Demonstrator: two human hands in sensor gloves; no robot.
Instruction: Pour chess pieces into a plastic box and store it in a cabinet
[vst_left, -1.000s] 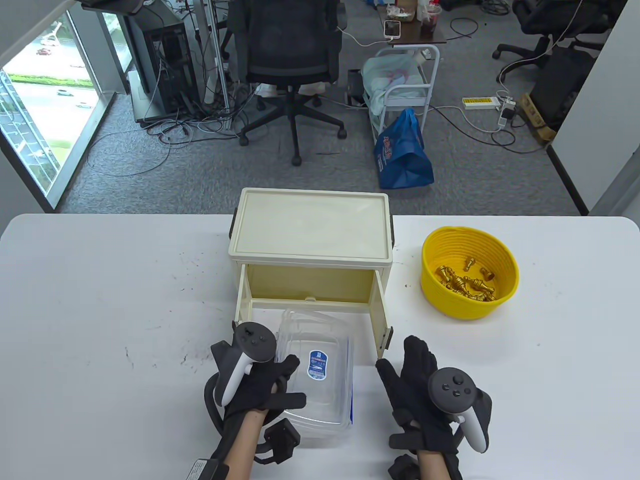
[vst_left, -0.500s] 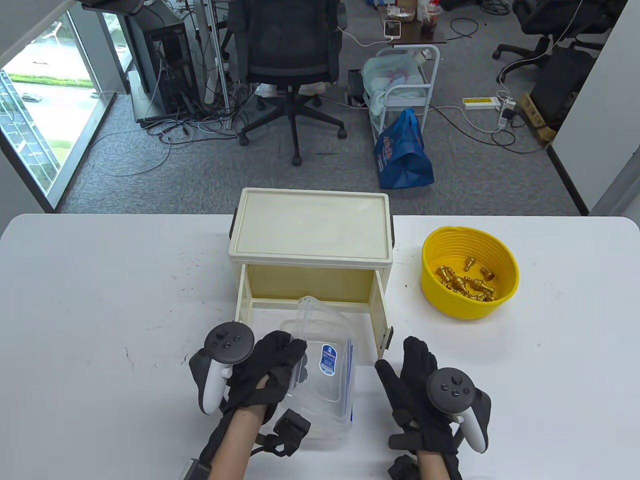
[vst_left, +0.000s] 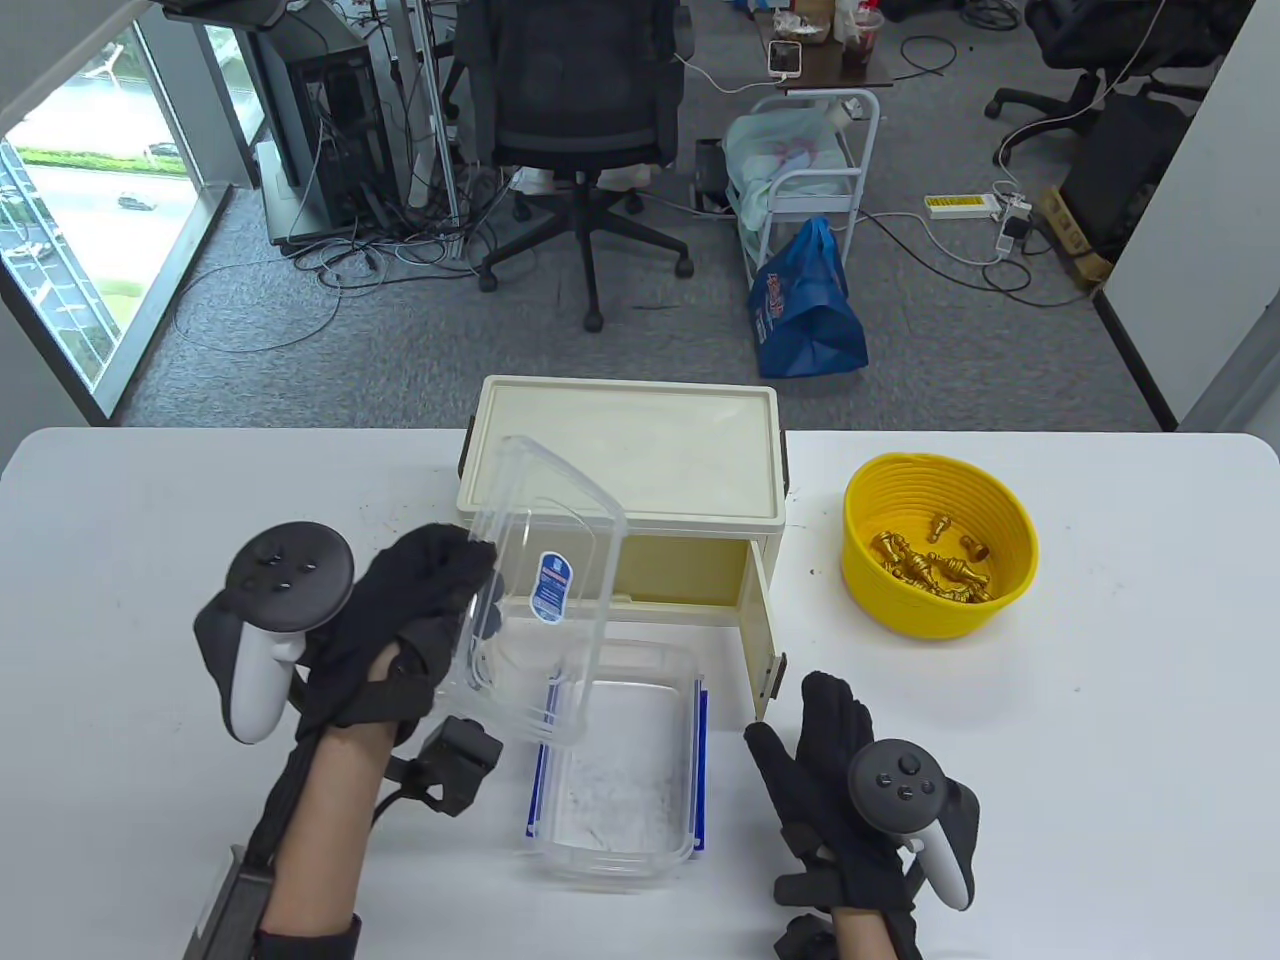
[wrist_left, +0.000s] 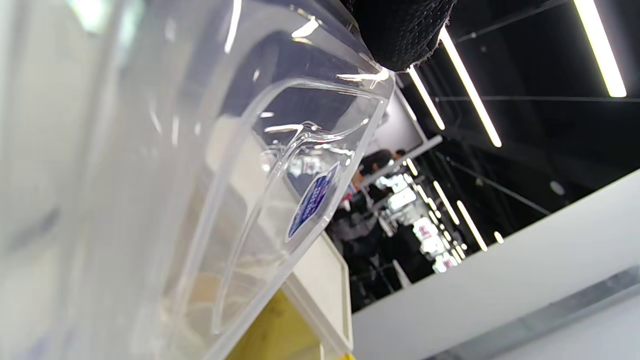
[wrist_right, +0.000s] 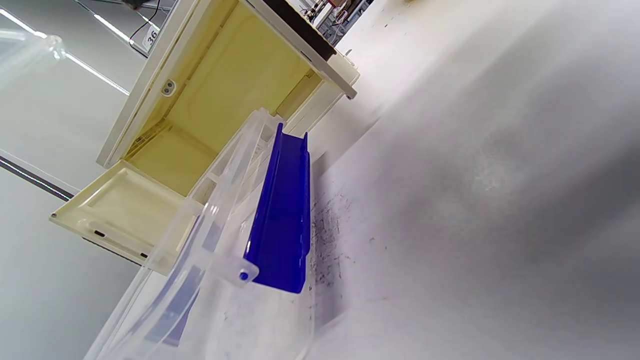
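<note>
The clear plastic box (vst_left: 615, 765) stands open on the table in front of the cream cabinet (vst_left: 620, 470); it also shows in the right wrist view (wrist_right: 235, 260) with its blue side latch (wrist_right: 280, 210). My left hand (vst_left: 420, 610) grips the clear lid (vst_left: 540, 600) and holds it tilted upright above the box's left side; the lid fills the left wrist view (wrist_left: 200, 175). My right hand (vst_left: 840, 790) lies flat and empty on the table right of the box. Gold chess pieces (vst_left: 930, 570) lie in the yellow basket (vst_left: 940, 500) at the right.
The cabinet's door (vst_left: 765, 640) stands open toward me, between the box and my right hand. The cabinet's inside (wrist_right: 220, 85) holds nothing. An office chair (vst_left: 585, 120) and a blue bag (vst_left: 810, 300) stand on the floor beyond the table.
My left hand has lifted the lid off the box and swung it up and to the left. The box now stands open. My right hand has barely moved.
</note>
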